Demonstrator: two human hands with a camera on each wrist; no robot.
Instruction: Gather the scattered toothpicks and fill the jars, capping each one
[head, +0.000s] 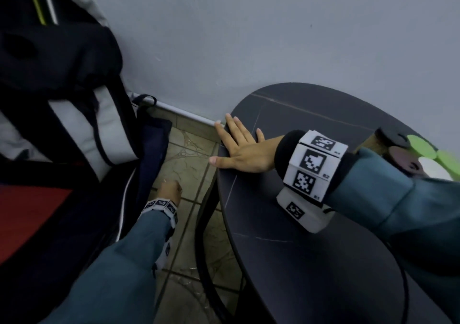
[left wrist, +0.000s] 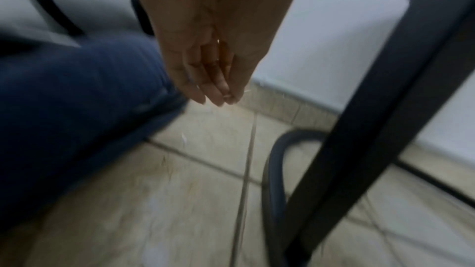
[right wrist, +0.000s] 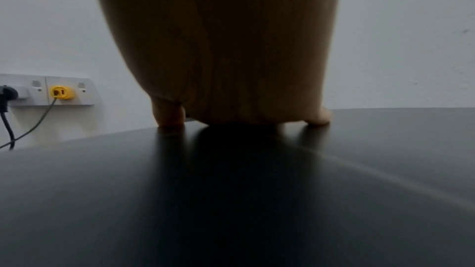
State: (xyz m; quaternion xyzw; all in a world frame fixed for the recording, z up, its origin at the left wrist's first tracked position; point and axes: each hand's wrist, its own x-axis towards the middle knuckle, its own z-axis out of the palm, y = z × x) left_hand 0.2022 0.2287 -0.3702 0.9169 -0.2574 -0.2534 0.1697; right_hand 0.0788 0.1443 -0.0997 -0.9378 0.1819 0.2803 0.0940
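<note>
My right hand point(head: 237, 150) lies flat with spread fingers on the left edge of the dark round table point(head: 298, 249); in the right wrist view the right hand point(right wrist: 221, 48) presses on the table point(right wrist: 231, 200). My left hand point(head: 170, 189) reaches down to the tiled floor beside the table. Seen from the wrist, the left hand point(left wrist: 218, 90) has fingers and thumb bunched together, with thin pale slivers like toothpicks pinched between them. A small pale sliver point(left wrist: 183, 138) lies on the tile below, blurred. A dark-lidded jar point(head: 383, 139) and green lids point(head: 423, 147) sit at the table's right, behind my right forearm.
Dark bags point(head: 62, 124) fill the left side, and a blue bag point(left wrist: 77, 109) is close beside my left hand. A black table leg point(left wrist: 385, 109) and a curved black tube point(left wrist: 272, 170) stand to its right. A wall socket with a yellow plug point(right wrist: 60, 92) is on the left.
</note>
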